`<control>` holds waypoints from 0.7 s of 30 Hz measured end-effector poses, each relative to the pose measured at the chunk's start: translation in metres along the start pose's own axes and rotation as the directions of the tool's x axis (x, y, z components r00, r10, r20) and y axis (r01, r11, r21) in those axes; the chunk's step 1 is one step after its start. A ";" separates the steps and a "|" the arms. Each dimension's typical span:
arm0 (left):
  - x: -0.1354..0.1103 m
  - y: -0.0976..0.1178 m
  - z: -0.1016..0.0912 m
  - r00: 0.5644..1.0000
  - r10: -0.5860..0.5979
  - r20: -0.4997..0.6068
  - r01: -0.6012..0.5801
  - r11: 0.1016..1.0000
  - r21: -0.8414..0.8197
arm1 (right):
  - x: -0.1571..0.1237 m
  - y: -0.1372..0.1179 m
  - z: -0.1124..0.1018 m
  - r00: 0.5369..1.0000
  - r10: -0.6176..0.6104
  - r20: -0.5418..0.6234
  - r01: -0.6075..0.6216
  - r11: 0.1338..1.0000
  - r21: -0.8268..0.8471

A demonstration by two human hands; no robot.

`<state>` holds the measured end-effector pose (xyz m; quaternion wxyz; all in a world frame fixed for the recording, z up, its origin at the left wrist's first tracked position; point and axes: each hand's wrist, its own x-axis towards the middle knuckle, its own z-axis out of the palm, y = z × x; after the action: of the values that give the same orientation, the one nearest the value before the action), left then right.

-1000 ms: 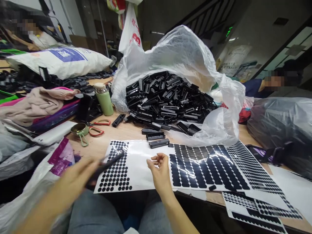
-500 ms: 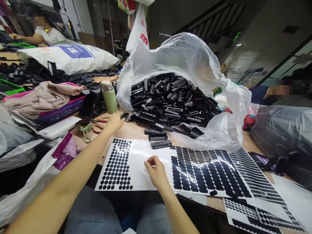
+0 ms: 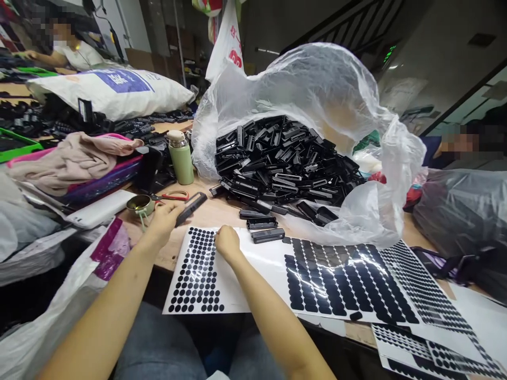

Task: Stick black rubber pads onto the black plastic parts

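My left hand (image 3: 164,221) is closed on the end of a long black plastic piece (image 3: 191,208) with a ribbed surface, held over the table's near left part. My right hand (image 3: 228,244) is closed, its fingertips against the upper right edge of the block of round black stickers (image 3: 198,264) on a white backing sheet; what they pinch is hidden. Right of it lie larger black oblong stickers (image 3: 328,279). Several similar black pieces (image 3: 268,235) rest at the sheets' back edge, before a heap of black plastic pieces (image 3: 285,158) in a clear plastic bag (image 3: 332,74).
A green flask (image 3: 181,161), red-handled scissors (image 3: 176,196) and a green cup (image 3: 140,205) stand or lie at the left. More sticker sheets (image 3: 428,338) overlap at the right, near a dark plastic bag (image 3: 459,211). Two other people are in the background.
My left hand has come back toward me from beside the heap with a black plastic piece. My right hand has moved left and up to the round stickers, fingers closing.
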<state>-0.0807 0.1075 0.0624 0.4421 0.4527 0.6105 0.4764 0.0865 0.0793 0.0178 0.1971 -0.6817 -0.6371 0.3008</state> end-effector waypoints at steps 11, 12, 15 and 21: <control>-0.092 0.008 0.033 0.846 -0.340 0.410 0.384 0.923 -0.029 | -0.089 -0.004 -0.068 0.964 -0.208 -0.163 0.260 0.861 0.436; -0.096 0.009 0.038 0.844 -0.336 0.418 0.384 0.923 -0.033 | -0.093 -0.004 -0.067 0.965 -0.198 -0.174 0.256 0.860 0.442; -0.103 0.012 0.046 0.844 -0.310 0.437 0.364 0.931 -0.042 | -0.098 0.001 -0.066 0.968 -0.159 -0.195 0.233 0.859 0.455; -0.112 0.013 0.050 0.846 -0.272 0.458 0.323 0.946 -0.036 | -0.104 0.010 -0.068 0.964 -0.168 -0.206 0.245 0.863 0.442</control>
<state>-0.0082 0.0098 0.0798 0.6637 0.4242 0.5274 0.3184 0.1382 -0.0167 0.0788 0.4359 -0.5643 -0.5983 0.3656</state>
